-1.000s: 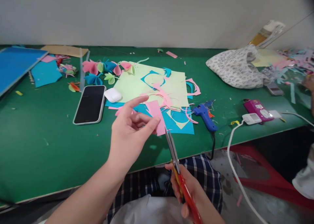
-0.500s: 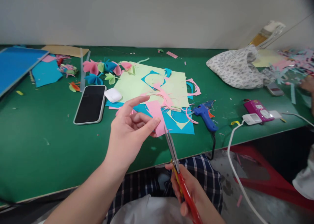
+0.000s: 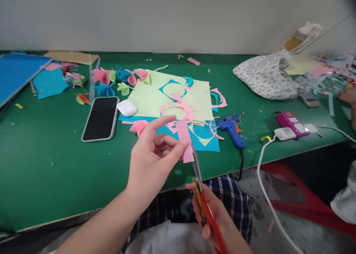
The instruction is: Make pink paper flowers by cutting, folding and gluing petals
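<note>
Between the thumb and fingers of my left hand [image 3: 155,154] is a narrow strip of pink paper [image 3: 184,135], held above the table's front edge. My right hand [image 3: 211,209] grips scissors [image 3: 210,211] with red and yellow handles. Their blades point up and away from me, with the tips at the right edge of the strip near its lower end. Behind my hands lie a pale green sheet [image 3: 197,94] and a blue sheet [image 3: 207,144], strewn with pink, blue and green cut-offs. A pink paper petal piece [image 3: 138,127] rests just beyond my left hand.
A phone [image 3: 100,118] and a white earphone case [image 3: 127,107] lie on the left, below several paper flowers [image 3: 122,75]. On the right are a blue glue gun [image 3: 233,131], a patterned cloth bag [image 3: 267,76] and a white cable [image 3: 261,176]. Another person's hand [image 3: 347,95] shows at the far right.
My left hand has shifted right and slightly toward me with the pink strip, which now stands more upright. The scissors stay at its right edge. The pink petal piece is more exposed.
</note>
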